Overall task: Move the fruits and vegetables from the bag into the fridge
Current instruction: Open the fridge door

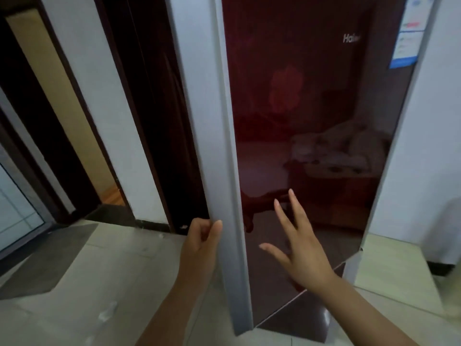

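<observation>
The left hand [203, 237] is curled at the fridge's grey left edge [225, 171], low down. Its thumb tip lies on the grey strip and its bent fingers sit just to the side of it, so it seems to pinch the edge, though how far the fingers reach behind is hidden. The right hand [298, 248] is spread wide with its fingers straight and apart, held up in front of the glossy dark red fridge door [299, 108]. Its dark reflection shows in the glass just beside the fingertips, but it cannot be told whether the palm or fingers touch the surface. Both forearms come up from the bottom of the view, one on each side of the grey edge. The fridge stands directly ahead of both hands. A pale brand logo [351, 38] sits high on the door, blue and white labels [409, 33] are stuck at its top right corner, and a second dark panel [299, 318] lies below it. The red glass mirrors a room with rumpled bedding. Left of the fridge is a dark wooden door frame [149, 108] with a white wall [99, 83] beside it. A grey mat [50, 258] lies on the pale tiled floor [119, 278].
</observation>
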A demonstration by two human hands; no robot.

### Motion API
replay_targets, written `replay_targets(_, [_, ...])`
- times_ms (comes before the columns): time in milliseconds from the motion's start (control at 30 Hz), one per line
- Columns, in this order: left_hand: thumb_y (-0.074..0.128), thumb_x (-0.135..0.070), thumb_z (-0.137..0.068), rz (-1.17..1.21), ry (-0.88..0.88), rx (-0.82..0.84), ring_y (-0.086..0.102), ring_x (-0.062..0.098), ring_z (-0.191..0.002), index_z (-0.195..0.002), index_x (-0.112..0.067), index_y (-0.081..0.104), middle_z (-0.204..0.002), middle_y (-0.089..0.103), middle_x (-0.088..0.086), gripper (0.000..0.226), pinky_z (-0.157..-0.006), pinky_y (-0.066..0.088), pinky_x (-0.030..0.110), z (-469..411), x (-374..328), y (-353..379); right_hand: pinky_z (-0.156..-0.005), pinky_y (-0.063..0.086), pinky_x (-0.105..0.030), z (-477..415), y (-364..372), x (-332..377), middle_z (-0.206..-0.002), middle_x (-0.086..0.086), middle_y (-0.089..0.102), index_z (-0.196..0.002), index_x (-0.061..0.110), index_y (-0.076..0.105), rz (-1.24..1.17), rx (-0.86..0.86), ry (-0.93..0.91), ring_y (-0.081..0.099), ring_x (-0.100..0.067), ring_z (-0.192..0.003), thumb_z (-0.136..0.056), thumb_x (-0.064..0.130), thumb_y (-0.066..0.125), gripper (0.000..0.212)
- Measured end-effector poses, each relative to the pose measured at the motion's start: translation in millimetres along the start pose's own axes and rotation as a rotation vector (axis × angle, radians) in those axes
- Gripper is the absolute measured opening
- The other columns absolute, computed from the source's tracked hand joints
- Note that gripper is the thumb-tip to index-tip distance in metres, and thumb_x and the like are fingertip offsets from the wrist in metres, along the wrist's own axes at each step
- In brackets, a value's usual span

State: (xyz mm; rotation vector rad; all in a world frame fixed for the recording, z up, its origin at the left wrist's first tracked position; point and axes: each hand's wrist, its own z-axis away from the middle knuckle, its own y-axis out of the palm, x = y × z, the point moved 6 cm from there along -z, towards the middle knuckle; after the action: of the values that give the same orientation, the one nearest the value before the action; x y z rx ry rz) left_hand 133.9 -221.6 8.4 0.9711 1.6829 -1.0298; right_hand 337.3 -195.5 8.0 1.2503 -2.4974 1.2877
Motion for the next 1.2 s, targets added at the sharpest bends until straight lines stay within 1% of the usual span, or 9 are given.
replay_targets(67, [0.053, -0.043, -0.087, -0.012, 0.031, -0.029, 0.051, 0.004, -0.061, -0.082, -0.019, 0.049, -0.072, 0.053, -0.002, 0.025, -0.062, 0.045, 0.023, 33, -15, 10, -0.087, 0.047, -0.021, 26, -17, 8, -0.155, 0.016, -0.016, -0.147, 0.038, 0.008, -0.012, 0.083, 0.037, 0.027, -0.01, -0.138, -0.077, 0.066, 0.046, 0.084])
replay_targets(167, [0.053, -0.027, -0.09, 0.023, 0.107, -0.075, 0.056, -0.004, -0.067, -0.087, -0.024, 0.049, -0.081, 0.059, -0.002, 0.006, -0.059, 0.044, 0.008, 82, -36, 29, -0.099, 0.037, -0.019, 63, -44, 16, -0.154, 0.025, -0.008, -0.146, 0.04, 0.011, -0.028, 0.161, 0.037, 0.017, 0.002, -0.139, -0.077, 0.07, 0.043, 0.082])
replay_targets(333, [0.061, -0.031, -0.086, 0.053, 0.044, 0.045, 0.058, 0.001, -0.09, -0.1, -0.032, 0.051, -0.1, 0.058, -0.008, 0.017, -0.073, 0.044, 0.015, 141, -44, 60, -0.109, 0.026, -0.019, 118, -95, 28, -0.153, 0.014, 0.021, -0.143, 0.033, 0.03, 0.062, 0.229, 0.093, 0.025, -0.004, -0.138, -0.077, 0.07, 0.046, 0.078])
replay_targets(433, [0.062, -0.026, -0.086, 0.023, 0.018, 0.179, 0.058, 0.001, -0.092, -0.093, -0.035, 0.053, -0.097, 0.059, -0.012, 0.014, -0.073, 0.042, 0.016, 167, -48, 74, -0.103, 0.025, -0.016, 145, -132, 33, -0.146, 0.012, 0.035, -0.138, 0.032, 0.04, 0.134, 0.188, 0.14, 0.033, -0.005, -0.131, -0.077, 0.071, 0.042, 0.072])
replay_targets(533, [0.062, -0.02, -0.087, 0.033, 0.015, 0.176, 0.06, 0.002, -0.092, -0.092, -0.033, 0.059, -0.094, 0.063, -0.012, 0.014, -0.078, 0.047, 0.021, 182, -51, 79, -0.098, 0.03, -0.017, 164, -159, 31, -0.142, 0.011, 0.041, -0.135, 0.032, 0.044, 0.138, 0.143, 0.188, 0.039, -0.005, -0.126, -0.079, 0.069, 0.043, 0.067])
replay_targets(733, [0.065, -0.013, -0.084, 0.151, -0.017, 0.061, 0.062, 0.008, -0.098, -0.093, -0.029, 0.061, -0.1, 0.066, -0.006, 0.018, -0.084, 0.047, 0.026, 194, -67, 101, -0.104, 0.023, -0.016, 184, -188, 20, -0.149, 0.011, 0.03, -0.142, 0.031, 0.033, 0.109, 0.14, 0.28, 0.029, -0.005, -0.135, -0.077, 0.068, 0.044, 0.076])
replay_targets(867, [0.062, -0.019, -0.087, 0.15, -0.02, 0.118, 0.059, 0.007, -0.107, -0.104, -0.035, 0.059, -0.111, 0.064, -0.01, 0.023, -0.094, 0.045, 0.03, 204, -79, 136, -0.105, 0.009, -0.009, 191, -199, 10, -0.154, 0.017, 0.01, -0.147, 0.034, 0.009, 0.007, 0.143, 0.297, 0.006, 0.007, -0.136, -0.076, 0.071, 0.043, 0.087])
replay_targets(1000, [0.056, -0.017, -0.09, 0.138, -0.014, 0.216, 0.064, 0.0, -0.096, -0.104, -0.037, 0.057, -0.098, 0.069, -0.016, 0.024, -0.083, 0.05, 0.021, 227, -86, 176, -0.105, 0.004, -0.005, 205, -202, -5, -0.154, 0.019, 0.005, -0.148, 0.032, 0.002, -0.108, 0.187, 0.295, 0.004, 0.008, -0.138, -0.083, 0.06, 0.05, 0.086])
replay_targets(1200, [0.052, -0.011, -0.092, 0.136, 0.023, -0.003, 0.062, -0.014, -0.074, -0.115, -0.01, 0.058, -0.08, 0.071, -0.017, 0.023, -0.059, 0.044, 0.001, 257, -103, 210, -0.107, 0.014, -0.011, 214, -227, -36, -0.154, 0.017, 0.014, -0.148, 0.03, 0.011, -0.183, 0.218, 0.258, 0.016, 0.002, -0.139, -0.087, 0.051, 0.055, 0.078])
